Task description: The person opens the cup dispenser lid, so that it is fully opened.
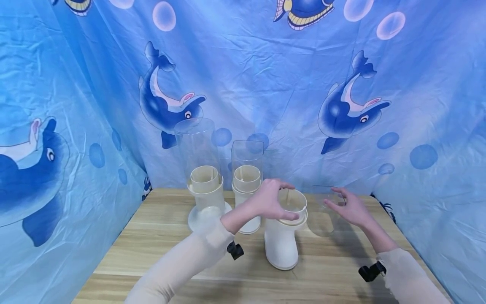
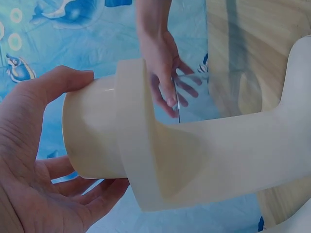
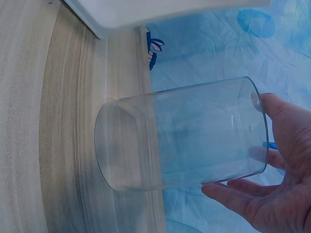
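Head view, dolphin-print curtain point(image 1: 247, 84): hangs blue and creased behind the white collared stand point(image 1: 282, 249).
Wood-grain tabletop point(image 1: 152, 245): spreads beneath the collared stand.
Tall clear cylinder point(image 1: 196, 141): upright, behind and left of the collared stand, around the cup of a wide-footed white holder point(image 1: 204, 200).
Squarish clear sleeve point(image 1: 247, 152): upright, nearer behind and left of the collared stand, around the cup of a slimmer white holder point(image 1: 248, 227).
Collared stand: on the wood in front of both holders, its cup in my grasp.
Clear tube point(image 3: 194, 136): upright, just right of the collared stand; whether its lower rim touches the wood I cannot tell.
My left hand point(image 1: 271, 198): curled over the collared stand's cup, thumb and fingers gripping opposite sides.
My right hand point(image 1: 353, 209): right of the collared stand, thumb and fingers pinching the clear tube near its upper rim.
Black wrist cameras point(image 1: 235, 250): one strapped at each cuff, left and right of the collared stand.
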Tool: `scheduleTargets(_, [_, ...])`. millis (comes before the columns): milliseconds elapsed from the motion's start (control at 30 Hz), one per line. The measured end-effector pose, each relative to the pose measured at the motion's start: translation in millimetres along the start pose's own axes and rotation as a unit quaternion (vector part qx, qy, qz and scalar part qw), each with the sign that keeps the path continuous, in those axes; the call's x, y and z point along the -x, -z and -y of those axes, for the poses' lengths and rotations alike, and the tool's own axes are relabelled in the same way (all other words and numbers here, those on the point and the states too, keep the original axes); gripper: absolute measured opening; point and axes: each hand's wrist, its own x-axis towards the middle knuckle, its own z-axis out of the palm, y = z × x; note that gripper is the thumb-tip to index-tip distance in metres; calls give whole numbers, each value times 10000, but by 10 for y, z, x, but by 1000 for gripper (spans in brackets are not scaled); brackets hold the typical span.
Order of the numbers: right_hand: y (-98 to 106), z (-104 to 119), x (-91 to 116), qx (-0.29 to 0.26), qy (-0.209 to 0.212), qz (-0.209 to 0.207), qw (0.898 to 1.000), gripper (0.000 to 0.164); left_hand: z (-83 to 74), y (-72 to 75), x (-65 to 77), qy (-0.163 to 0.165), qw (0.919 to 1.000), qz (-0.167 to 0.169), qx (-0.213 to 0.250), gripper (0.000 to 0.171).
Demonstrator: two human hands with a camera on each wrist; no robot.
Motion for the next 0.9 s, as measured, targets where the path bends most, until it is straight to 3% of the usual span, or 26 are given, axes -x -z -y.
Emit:
scheduleTargets(367, [6,4,17,82,8,-90,9999,75,67,56,-448,590,9978,123,-267,74])
scheduleTargets(667, [-8,7,17,14,9,-163,9999,73,155,47,-660,810,9956,138,-456,78])
scheduleTargets(900, [-30,-34,3,-16,-32,-118,9999,74,167,22,-736,990,9935,272,-492,79])
